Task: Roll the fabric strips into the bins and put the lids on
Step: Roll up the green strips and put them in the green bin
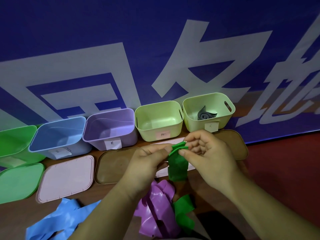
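Head view: both hands [149, 158] [207, 153] pinch green strip [178, 163].

Bins [149, 134]: smooth plastic, faint sheen.
Lids [66, 177]: plastic, matt.
Labels [112, 144]: matt paper.
Green strip [178, 167]: matt, felt-like cloth.
Purple strip [155, 201], 6 o'clock: smooth, glossy.
Blue strip [58, 220], 7 o'clock: smooth, slight shine.
Table [20, 215]: brown, wood-look, matt.
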`<state>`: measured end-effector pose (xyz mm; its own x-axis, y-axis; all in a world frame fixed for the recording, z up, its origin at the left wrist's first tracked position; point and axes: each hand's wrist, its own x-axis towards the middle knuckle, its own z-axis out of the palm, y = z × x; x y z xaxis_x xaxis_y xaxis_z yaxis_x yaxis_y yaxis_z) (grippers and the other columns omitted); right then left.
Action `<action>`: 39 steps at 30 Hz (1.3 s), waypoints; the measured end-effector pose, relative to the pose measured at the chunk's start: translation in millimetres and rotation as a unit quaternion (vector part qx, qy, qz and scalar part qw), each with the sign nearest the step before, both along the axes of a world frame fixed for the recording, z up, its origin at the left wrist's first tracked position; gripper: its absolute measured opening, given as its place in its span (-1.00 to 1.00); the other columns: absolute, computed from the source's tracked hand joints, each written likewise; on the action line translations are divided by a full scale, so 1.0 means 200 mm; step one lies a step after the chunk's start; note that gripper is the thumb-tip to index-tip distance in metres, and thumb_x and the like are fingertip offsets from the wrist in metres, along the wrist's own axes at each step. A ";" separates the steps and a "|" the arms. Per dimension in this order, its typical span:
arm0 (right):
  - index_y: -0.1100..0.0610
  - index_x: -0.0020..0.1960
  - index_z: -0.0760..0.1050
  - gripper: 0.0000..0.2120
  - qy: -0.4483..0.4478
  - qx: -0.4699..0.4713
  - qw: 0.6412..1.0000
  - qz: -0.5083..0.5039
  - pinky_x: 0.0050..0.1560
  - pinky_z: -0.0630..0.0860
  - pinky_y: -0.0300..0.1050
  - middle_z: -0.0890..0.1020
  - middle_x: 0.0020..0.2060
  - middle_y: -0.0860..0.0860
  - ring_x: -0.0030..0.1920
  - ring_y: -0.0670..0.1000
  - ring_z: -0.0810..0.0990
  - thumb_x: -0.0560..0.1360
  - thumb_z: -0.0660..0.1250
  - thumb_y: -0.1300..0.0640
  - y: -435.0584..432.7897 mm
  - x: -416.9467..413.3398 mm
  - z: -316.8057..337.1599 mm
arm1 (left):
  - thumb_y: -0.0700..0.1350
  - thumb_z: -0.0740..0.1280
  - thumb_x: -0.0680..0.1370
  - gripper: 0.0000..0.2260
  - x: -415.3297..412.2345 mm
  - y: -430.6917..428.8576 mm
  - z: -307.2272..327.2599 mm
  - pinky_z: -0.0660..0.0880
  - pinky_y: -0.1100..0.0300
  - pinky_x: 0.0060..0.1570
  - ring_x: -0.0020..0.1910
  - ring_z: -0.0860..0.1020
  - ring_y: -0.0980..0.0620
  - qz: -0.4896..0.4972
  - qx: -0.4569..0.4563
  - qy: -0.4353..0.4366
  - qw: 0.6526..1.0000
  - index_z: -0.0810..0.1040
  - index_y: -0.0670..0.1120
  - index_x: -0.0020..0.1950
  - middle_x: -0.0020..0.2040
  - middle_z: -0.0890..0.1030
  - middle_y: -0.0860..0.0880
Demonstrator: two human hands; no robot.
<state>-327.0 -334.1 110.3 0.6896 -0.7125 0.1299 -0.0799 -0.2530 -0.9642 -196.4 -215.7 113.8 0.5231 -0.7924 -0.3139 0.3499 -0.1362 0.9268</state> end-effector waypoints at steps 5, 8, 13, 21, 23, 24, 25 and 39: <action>-0.12 -0.03 0.54 -0.65 -0.005 0.009 1.000 -0.004 -0.15 0.62 -0.06 0.64 -0.25 -0.02 -0.23 0.04 0.63 0.38 0.51 0.28 -0.02 0.02 -0.03 | -0.11 0.36 0.48 -0.77 0.01 0.00 -0.02 0.43 -0.26 0.32 0.14 0.62 -0.30 -0.025 -0.028 -0.017 0.999 0.72 -0.18 0.04 0.02 0.70 -0.28; -0.09 -0.04 0.55 -0.69 -0.004 0.008 1.000 -0.007 -0.18 0.61 -0.09 0.63 -0.26 -0.04 -0.25 0.03 0.62 0.39 0.51 0.27 -0.02 0.02 -0.04 | -0.10 0.35 0.49 -0.78 0.01 -0.01 -0.01 0.49 -0.18 0.27 0.07 0.65 -0.15 -0.038 -0.033 -0.031 0.998 0.73 -0.12 0.03 0.00 0.71 -0.22; -0.09 -0.05 0.55 -0.71 0.021 -0.013 0.999 -0.024 -0.19 0.62 -0.04 0.62 -0.25 -0.07 -0.25 -0.02 0.61 0.37 0.54 0.20 -0.04 0.02 -0.07 | -0.27 0.37 0.55 -0.82 0.02 0.00 -0.03 0.54 -0.09 0.24 0.12 0.65 -0.20 -0.052 -0.048 -0.092 0.993 0.70 -0.17 0.10 0.05 0.71 -0.19; -0.09 -0.09 0.54 -0.76 0.063 -0.027 0.998 -0.016 -0.19 0.57 -0.17 0.61 -0.26 -0.08 -0.26 -0.05 0.57 0.39 0.54 0.17 -0.05 -0.01 -0.18 | -0.27 0.32 0.59 -0.83 0.05 0.03 -0.11 0.58 0.18 0.01 -0.02 0.69 -0.02 -0.025 -0.007 -0.171 0.985 0.71 -0.15 0.02 -0.07 0.74 -0.09; -0.08 -0.10 0.56 -0.78 0.084 -0.026 0.996 -0.017 -0.21 0.55 -0.22 0.61 -0.27 -0.07 -0.27 -0.08 0.57 0.38 0.54 0.16 -0.06 -0.03 -0.25 | -0.29 0.32 0.59 -0.83 0.06 0.04 -0.14 0.55 0.29 -0.08 -0.12 0.68 0.07 -0.012 0.008 -0.186 0.982 0.71 -0.16 0.00 -0.13 0.74 -0.06; -0.07 -0.10 0.56 -0.79 0.102 -0.029 0.994 -0.016 -0.22 0.54 -0.24 0.61 -0.27 -0.08 -0.28 -0.10 0.57 0.38 0.54 0.15 -0.07 -0.04 -0.29 | -0.29 0.32 0.59 -0.83 0.07 0.04 -0.16 0.55 0.30 -0.11 -0.14 0.68 0.09 -0.008 0.017 -0.196 0.980 0.71 -0.17 -0.01 -0.14 0.74 -0.06; -0.07 -0.10 0.57 -0.80 0.124 -0.031 0.992 -0.014 -0.22 0.53 -0.25 0.61 -0.27 -0.08 -0.28 -0.12 0.57 0.38 0.53 0.14 -0.07 -0.05 -0.33 | -0.29 0.32 0.59 -0.83 0.08 0.05 -0.17 0.56 0.31 -0.12 -0.16 0.68 0.08 -0.006 0.023 -0.201 0.979 0.71 -0.17 -0.01 -0.15 0.74 -0.07; -0.04 0.24 0.55 -0.51 0.413 -0.029 0.888 0.202 -0.02 0.40 -0.34 0.46 0.10 -0.13 0.01 -0.13 0.51 0.32 0.51 0.12 -0.01 -0.13 -1.01 | -0.26 0.30 0.62 -0.83 0.11 0.15 -0.35 0.56 0.31 -0.17 -0.15 0.70 -0.02 0.010 0.125 -0.159 0.979 0.70 -0.16 -0.02 -0.16 0.74 -0.04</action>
